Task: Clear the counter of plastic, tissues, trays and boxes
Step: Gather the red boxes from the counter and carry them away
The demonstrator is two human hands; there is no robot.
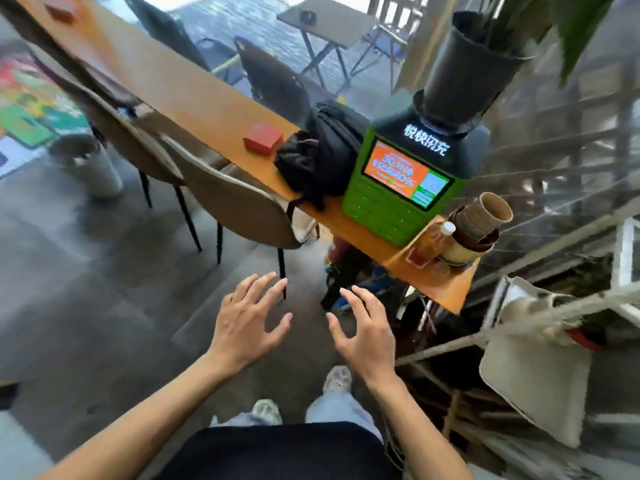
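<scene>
Holding both hands, left (pixel 247 322) and right (pixel 363 327), spread and empty, we are judging the paper cups (pixel 481 220) at the bench (pixel 194 95) end light, crushable; grip their sides.

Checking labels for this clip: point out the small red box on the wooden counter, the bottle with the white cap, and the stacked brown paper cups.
Small red box (pixel 263 138), head view, top face.
White-capped bottle (pixel 434 241), head view, amber body.
Stacked brown paper cups (pixel 485 216), head view, outer side wall.

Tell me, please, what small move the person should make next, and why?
Probably reach the right hand forward to the stack of paper cups beside the bottle at the counter end. Both hands, the left hand too, hover open and hold nothing, and that clutter lies nearest.
</scene>
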